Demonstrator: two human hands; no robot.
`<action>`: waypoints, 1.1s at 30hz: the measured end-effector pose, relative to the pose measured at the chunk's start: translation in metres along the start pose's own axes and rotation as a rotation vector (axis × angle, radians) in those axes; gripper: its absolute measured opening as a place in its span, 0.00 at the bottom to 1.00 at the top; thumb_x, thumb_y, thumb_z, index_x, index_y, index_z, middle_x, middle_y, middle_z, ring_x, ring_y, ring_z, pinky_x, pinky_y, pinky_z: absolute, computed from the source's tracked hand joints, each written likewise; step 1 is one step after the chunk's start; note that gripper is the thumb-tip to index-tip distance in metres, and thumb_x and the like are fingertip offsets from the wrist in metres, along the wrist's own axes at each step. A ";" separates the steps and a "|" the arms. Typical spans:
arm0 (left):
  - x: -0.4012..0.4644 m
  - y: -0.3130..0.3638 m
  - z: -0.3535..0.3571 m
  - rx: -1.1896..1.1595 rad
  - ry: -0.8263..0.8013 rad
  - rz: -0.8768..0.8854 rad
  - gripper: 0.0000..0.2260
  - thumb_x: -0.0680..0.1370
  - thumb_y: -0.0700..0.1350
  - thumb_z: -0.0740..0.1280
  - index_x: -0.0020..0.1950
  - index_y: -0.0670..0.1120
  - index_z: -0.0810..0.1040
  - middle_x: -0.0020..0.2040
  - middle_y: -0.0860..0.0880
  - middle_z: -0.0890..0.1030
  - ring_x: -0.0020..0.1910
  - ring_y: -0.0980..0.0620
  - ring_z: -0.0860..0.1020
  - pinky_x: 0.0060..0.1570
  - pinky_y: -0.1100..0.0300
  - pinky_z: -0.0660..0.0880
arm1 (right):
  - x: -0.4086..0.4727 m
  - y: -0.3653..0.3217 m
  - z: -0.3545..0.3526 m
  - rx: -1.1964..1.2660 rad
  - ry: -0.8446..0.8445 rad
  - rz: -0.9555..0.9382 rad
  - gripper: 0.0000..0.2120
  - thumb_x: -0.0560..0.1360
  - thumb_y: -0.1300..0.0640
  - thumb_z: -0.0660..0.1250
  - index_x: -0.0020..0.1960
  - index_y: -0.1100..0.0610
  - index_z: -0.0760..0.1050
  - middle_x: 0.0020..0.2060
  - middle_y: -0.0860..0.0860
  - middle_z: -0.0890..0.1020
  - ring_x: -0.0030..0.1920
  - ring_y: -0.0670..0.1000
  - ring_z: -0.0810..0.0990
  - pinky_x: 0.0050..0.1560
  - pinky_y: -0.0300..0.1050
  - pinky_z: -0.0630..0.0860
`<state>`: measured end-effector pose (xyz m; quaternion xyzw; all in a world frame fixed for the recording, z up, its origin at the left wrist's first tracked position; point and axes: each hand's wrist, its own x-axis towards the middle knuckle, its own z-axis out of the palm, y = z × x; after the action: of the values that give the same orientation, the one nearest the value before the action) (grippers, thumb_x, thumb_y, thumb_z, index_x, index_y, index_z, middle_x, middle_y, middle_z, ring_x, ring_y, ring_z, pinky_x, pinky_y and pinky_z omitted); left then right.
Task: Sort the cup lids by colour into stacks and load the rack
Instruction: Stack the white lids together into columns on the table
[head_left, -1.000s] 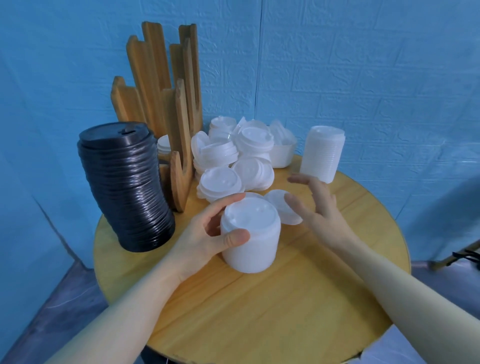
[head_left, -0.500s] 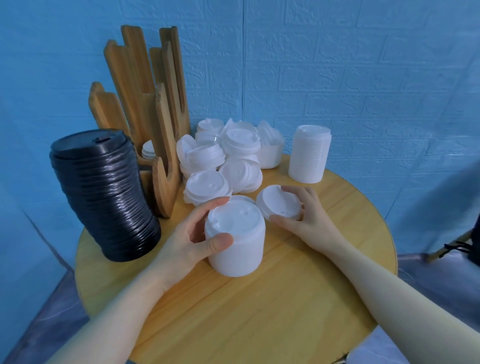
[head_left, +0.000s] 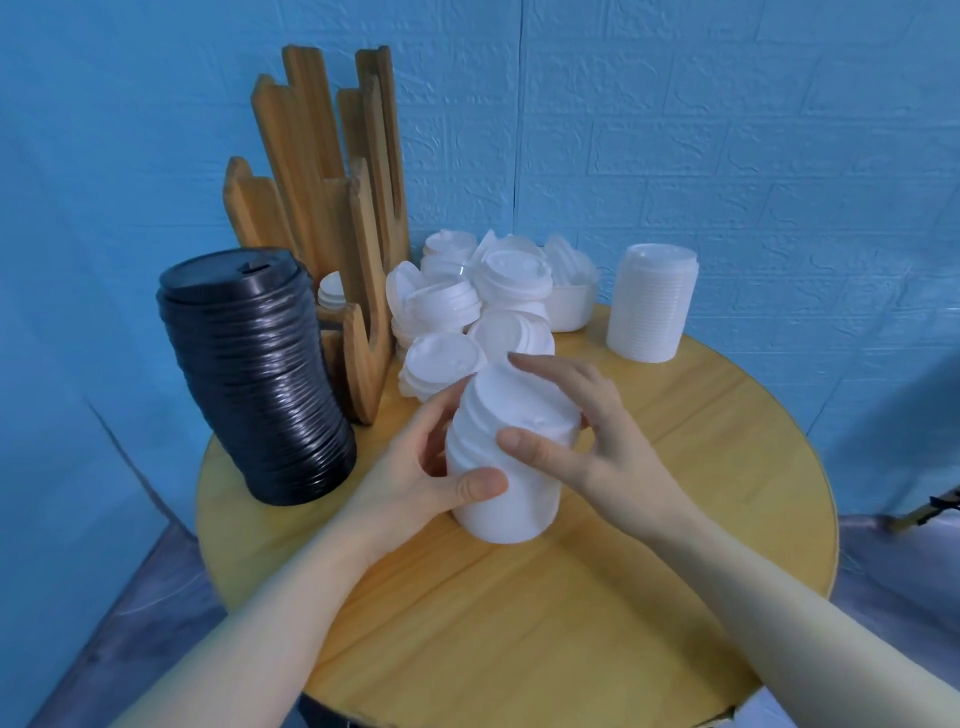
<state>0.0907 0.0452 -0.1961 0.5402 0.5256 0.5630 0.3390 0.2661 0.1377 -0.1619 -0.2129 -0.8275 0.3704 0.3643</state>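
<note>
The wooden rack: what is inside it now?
Inside the wooden rack, one small pile of white lids shows in a low slot behind the black stack. That stack and the rack's boards cover the rest, so nothing more can be told.

Under my grip is a round wooden table (head_left: 519, 649) with pale grain. Beyond it, blue brick-patterned walls (head_left: 727, 130) meet in a corner. Below, either side, the floor (head_left: 130, 597) looks greyish-blue, evenly lit.
</note>
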 end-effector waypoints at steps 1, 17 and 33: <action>0.000 -0.001 0.000 -0.008 -0.005 0.001 0.50 0.59 0.62 0.82 0.76 0.54 0.65 0.70 0.57 0.76 0.71 0.56 0.72 0.68 0.55 0.72 | 0.001 -0.003 0.003 -0.043 -0.018 0.020 0.29 0.64 0.31 0.67 0.65 0.34 0.72 0.61 0.36 0.72 0.65 0.42 0.66 0.67 0.43 0.64; 0.001 -0.003 0.002 0.029 0.001 0.003 0.43 0.57 0.64 0.82 0.69 0.65 0.70 0.67 0.62 0.76 0.70 0.57 0.72 0.71 0.51 0.70 | 0.008 -0.014 -0.014 0.064 -0.367 0.182 0.25 0.70 0.45 0.67 0.67 0.41 0.71 0.65 0.34 0.71 0.64 0.32 0.68 0.62 0.28 0.65; -0.002 -0.004 0.002 0.041 0.018 -0.019 0.41 0.60 0.51 0.80 0.70 0.64 0.66 0.65 0.69 0.76 0.69 0.65 0.71 0.66 0.65 0.70 | -0.003 -0.029 0.020 -0.449 -0.016 0.129 0.32 0.66 0.33 0.66 0.64 0.49 0.69 0.55 0.44 0.67 0.61 0.45 0.67 0.60 0.43 0.65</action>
<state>0.0925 0.0445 -0.2007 0.5370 0.5451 0.5537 0.3284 0.2503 0.1080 -0.1499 -0.3380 -0.8767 0.2012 0.2769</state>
